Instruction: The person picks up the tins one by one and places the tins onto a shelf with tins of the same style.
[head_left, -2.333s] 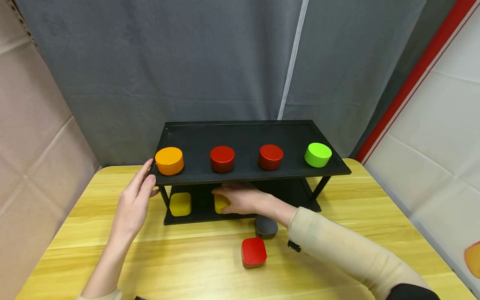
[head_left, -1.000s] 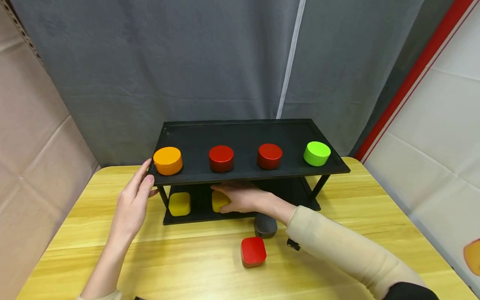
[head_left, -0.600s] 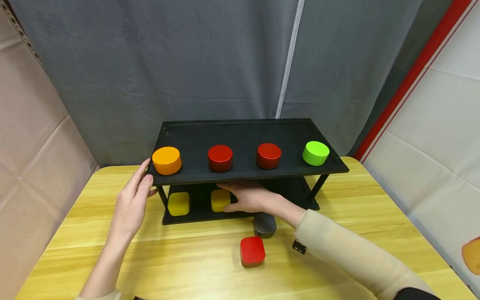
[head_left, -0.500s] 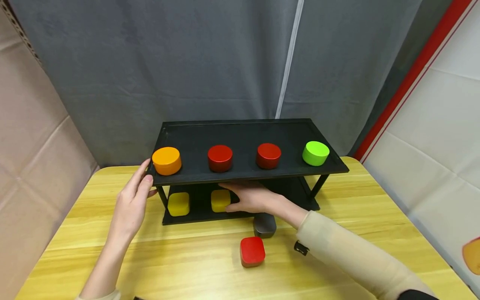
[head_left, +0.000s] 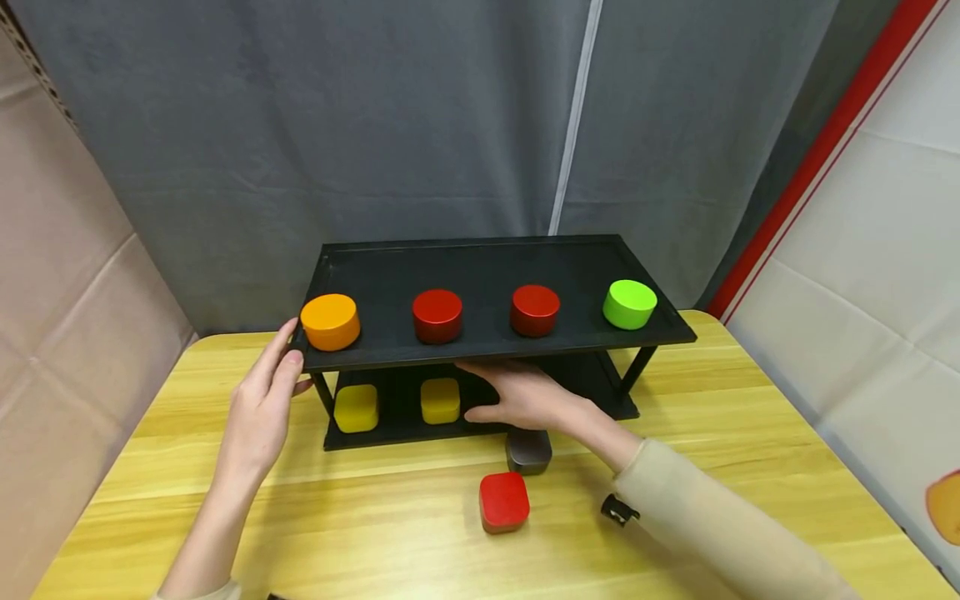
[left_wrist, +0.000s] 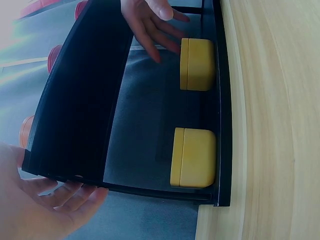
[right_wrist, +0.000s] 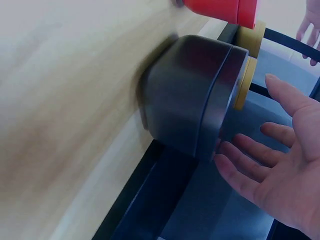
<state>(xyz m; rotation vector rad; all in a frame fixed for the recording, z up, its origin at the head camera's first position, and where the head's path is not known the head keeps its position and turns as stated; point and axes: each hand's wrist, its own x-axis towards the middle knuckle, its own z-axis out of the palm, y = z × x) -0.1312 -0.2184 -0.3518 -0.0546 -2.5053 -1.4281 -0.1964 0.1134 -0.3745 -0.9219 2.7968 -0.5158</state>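
Note:
A black two-tier shelf stands on the table. My left hand holds the front left corner of its upper tier, with the fingers along the side frame in the left wrist view. Two yellow rounded-square tins, a left one and a right one, sit on the lower tier. My right hand reaches in at the lower tier, just right of the right yellow tin and apart from it. In the right wrist view its fingers are spread and hold nothing; the upper tier partly hides them in the head view.
On the upper tier stand an orange round tin, two red round tins and a green round tin. A dark grey rounded-square tin and a red one sit on the table in front, the grey one under my right wrist.
My right hand has let go of the right yellow tin and drawn away to the right, leaving it on the lower tier. The left hand stays at the shelf's corner.

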